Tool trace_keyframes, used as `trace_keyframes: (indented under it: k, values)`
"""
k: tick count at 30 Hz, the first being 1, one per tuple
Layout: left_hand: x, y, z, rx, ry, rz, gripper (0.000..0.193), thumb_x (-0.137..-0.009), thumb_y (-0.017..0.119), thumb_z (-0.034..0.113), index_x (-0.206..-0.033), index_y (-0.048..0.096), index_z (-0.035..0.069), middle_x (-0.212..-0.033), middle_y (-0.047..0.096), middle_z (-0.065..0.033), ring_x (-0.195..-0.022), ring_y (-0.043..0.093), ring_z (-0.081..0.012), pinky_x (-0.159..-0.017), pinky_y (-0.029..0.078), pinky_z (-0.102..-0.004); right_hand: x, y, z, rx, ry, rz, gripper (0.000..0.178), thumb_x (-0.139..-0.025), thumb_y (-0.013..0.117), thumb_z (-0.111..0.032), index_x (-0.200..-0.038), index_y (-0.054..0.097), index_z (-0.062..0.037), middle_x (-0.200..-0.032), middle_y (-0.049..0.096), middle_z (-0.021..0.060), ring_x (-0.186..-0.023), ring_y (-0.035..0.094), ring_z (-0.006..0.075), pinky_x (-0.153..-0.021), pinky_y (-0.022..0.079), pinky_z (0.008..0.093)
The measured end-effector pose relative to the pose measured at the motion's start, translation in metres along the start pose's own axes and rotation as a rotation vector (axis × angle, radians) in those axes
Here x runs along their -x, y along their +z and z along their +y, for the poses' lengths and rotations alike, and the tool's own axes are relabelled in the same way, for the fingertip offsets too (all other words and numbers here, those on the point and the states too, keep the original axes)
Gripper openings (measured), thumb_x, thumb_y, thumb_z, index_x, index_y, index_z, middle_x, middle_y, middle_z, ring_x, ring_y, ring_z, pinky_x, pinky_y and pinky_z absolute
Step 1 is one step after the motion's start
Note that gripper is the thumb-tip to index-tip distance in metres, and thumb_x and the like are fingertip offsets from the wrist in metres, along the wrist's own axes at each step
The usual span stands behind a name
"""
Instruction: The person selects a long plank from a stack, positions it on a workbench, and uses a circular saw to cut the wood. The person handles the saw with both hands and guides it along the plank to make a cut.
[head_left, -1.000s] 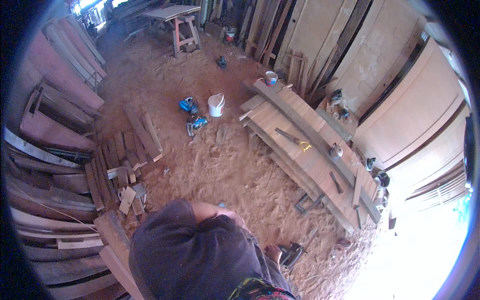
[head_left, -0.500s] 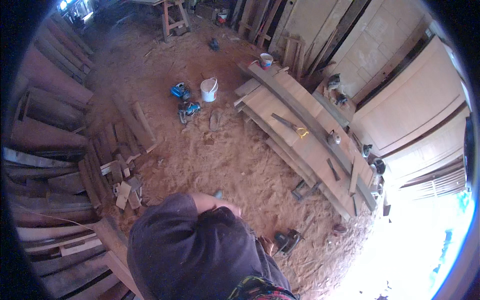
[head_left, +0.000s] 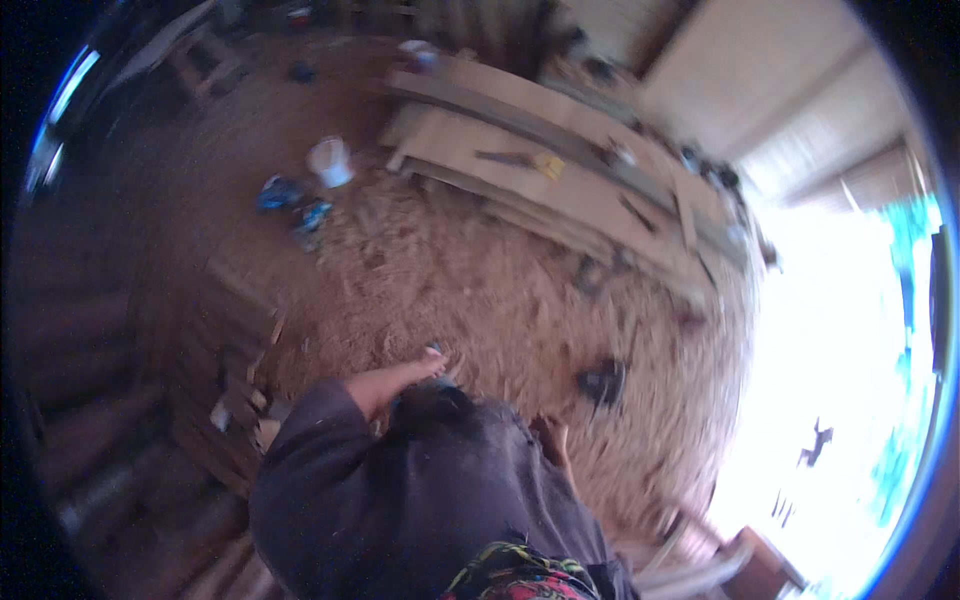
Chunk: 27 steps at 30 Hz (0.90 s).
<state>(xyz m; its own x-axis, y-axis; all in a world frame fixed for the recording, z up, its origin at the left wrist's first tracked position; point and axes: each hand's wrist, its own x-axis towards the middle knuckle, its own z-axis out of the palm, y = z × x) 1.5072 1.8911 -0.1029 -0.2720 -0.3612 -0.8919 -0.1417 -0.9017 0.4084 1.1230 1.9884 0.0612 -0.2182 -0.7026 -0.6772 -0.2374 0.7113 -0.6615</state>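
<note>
Left hand [head_left: 432,362] extended over sawdust-covered floor [head_left: 480,310], right hand [head_left: 549,437] held beside shirt [head_left: 420,500], fingers of both blurred, grip cannot be told, dark power tool [head_left: 602,382] seen on floor near right hand

Wooden panels [head_left: 592,197] are lying stacked over a sawdust-strewn floor [head_left: 430,275].
A yellow-handled handsaw [head_left: 520,159] is resting on top, near a long dark beam [head_left: 500,113]; a white bucket [head_left: 330,163] is standing beside two blue power tools [head_left: 279,193].
</note>
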Motion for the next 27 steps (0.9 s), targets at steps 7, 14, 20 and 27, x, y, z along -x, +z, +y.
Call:
trace_keyframes:
  k: [7,14,20,27]
  values:
    - [0.009,0.008,-0.006,-0.212,0.013,0.114,0.024,-0.102,0.059,0.024,-0.115,0.067,0.005,-0.094,0.075,-0.0067,-0.073,0.071,-0.0163,-0.059,0.055,-0.0293,0.039,-0.002,0.021,-0.021,0.117,0.222,0.038,-0.095,0.071,-0.034,-0.106,0.078,0.0022,-0.090,0.078,0.0105,-0.081,0.073,0.0175,-0.076,0.058,0.0340]
    - [0.015,0.055,0.071,-0.484,-0.054,-0.055,0.031,-0.101,0.065,0.030,-0.125,0.063,0.011,-0.106,0.074,-0.0051,-0.084,0.071,-0.0160,-0.063,0.054,-0.0273,0.088,0.025,0.099,-0.303,0.248,0.443,0.032,-0.093,0.073,-0.031,-0.106,0.080,-0.0029,-0.094,0.080,0.0109,-0.083,0.077,0.0205,-0.080,0.060,0.0364]
    - [-0.011,0.119,0.121,-0.556,0.054,-0.087,0.036,-0.099,0.067,0.035,-0.127,0.061,0.012,-0.111,0.073,-0.0051,-0.091,0.070,-0.0160,-0.065,0.055,-0.0295,0.084,0.004,0.140,-0.166,0.191,0.567,0.029,-0.092,0.071,-0.035,-0.099,0.082,-0.0087,-0.090,0.080,0.0099,-0.084,0.077,0.0264,-0.083,0.060,0.0422]
    - [-0.053,0.207,0.090,-0.925,0.228,-0.314,0.034,-0.101,0.066,0.031,-0.124,0.068,0.006,-0.117,0.075,-0.0067,-0.090,0.072,-0.0193,-0.073,0.056,-0.0292,0.090,-0.080,0.197,-0.581,0.261,0.636,0.030,-0.090,0.074,-0.034,-0.105,0.081,-0.0082,-0.093,0.080,0.0122,-0.093,0.077,0.0250,-0.087,0.059,0.0400]
